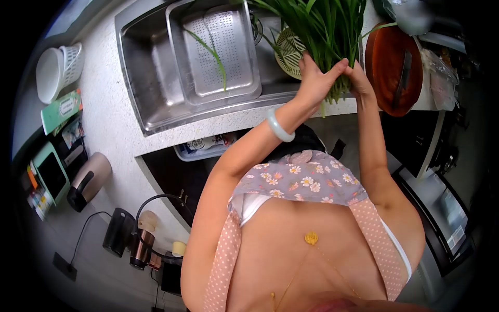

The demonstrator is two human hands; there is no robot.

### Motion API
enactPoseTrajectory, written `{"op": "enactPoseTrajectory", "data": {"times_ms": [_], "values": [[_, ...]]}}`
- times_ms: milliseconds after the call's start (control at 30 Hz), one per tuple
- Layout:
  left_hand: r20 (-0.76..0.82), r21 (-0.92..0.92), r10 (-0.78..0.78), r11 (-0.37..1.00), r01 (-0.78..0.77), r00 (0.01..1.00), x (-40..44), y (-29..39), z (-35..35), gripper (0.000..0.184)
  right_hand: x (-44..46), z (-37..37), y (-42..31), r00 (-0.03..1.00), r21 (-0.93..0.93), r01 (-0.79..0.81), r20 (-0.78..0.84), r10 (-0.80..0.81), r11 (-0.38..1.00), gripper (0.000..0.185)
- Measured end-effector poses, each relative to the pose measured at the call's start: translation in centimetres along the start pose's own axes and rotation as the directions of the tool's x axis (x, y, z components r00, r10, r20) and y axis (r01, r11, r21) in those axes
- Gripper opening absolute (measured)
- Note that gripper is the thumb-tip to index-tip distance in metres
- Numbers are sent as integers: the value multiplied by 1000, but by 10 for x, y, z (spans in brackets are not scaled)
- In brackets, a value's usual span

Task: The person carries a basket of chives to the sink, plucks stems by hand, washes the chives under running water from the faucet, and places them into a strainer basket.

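A thick bunch of long flat green leaves, which look like garlic chives point(325, 31), is held over the right part of the sink, its cut stem ends pointing toward me. My left hand point(318, 78), below a pale jade bangle, is wrapped round the stems from the left. From the right, my right hand point(357, 80) closes on the same stems, its fingers partly hidden. Behind the bunch sits a pale green strainer basket point(289, 52). In the sink, a perforated metal drain tray point(215, 49) carries a few loose leaves point(214, 54).
The steel sink point(150, 88) has a bare basin at left. To the right, a knife point(404, 78) lies on a round brown cutting board point(382, 67), near plastic bags point(439, 78). White baskets point(57, 73) and a kettle point(91, 177) stand at left.
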State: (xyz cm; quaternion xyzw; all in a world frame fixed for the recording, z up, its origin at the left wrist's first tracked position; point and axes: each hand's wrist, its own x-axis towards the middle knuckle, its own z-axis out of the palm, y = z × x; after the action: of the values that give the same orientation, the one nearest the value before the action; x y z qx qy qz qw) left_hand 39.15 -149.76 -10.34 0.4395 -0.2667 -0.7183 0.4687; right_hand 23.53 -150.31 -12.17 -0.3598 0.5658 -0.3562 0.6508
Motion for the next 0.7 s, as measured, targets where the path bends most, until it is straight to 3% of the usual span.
{"op": "enactPoseTrajectory", "data": {"times_ms": [67, 100, 167, 233, 367, 433, 467, 500, 567, 633, 700], "values": [[47, -53, 59, 997, -57, 997, -19, 32, -24, 71, -8, 38, -1, 996, 132, 63, 48, -70, 989, 80], [-1, 60, 197, 979, -197, 980, -16, 28, -41, 63, -9, 57, 0, 990, 172, 112, 66, -124, 979, 81], [33, 45, 273, 960, -275, 961, -29, 54, -70, 58, -10, 102, 0, 989, 177, 121, 63, -134, 977, 81], [-54, 213, 240, 951, -223, 969, -39, 61, -109, 57, -3, 143, 6, 981, 235, 112, 128, -145, 965, 75], [-84, 238, 20, 971, 1, 996, -26, 72, -189, 58, 35, 205, 43, 977, 320, -7, 205, -62, 947, 69], [-116, 217, 58, 976, -32, 992, -4, 50, -228, 58, 63, 224, 67, 984, 154, -34, 179, 6, 987, 72], [-279, 397, 32, 914, 85, 960, 9, 28, -257, 55, 83, 227, 90, 979, 73, -109, 182, 94, 991, 88], [-411, 395, -9, 900, 186, 912, 17, 12, -273, 53, 91, 232, 95, 948, -85, -314, 30, 318, 945, 104], [-284, 278, -124, 938, 206, 951, 21, 5, -284, 53, 122, 233, 152, 998, -251, 53, 0, -55, 967, 95], [-199, 220, -112, 963, 156, 974, 20, 4, -283, 49, 114, 241, 128, 999, -234, 28, 39, -20, 972, 90], [-201, 163, -23, 985, 56, 979, 14, 1, -280, 48, 107, 242, 131, 952, -274, 304, 103, -287, 912, 94]]}}
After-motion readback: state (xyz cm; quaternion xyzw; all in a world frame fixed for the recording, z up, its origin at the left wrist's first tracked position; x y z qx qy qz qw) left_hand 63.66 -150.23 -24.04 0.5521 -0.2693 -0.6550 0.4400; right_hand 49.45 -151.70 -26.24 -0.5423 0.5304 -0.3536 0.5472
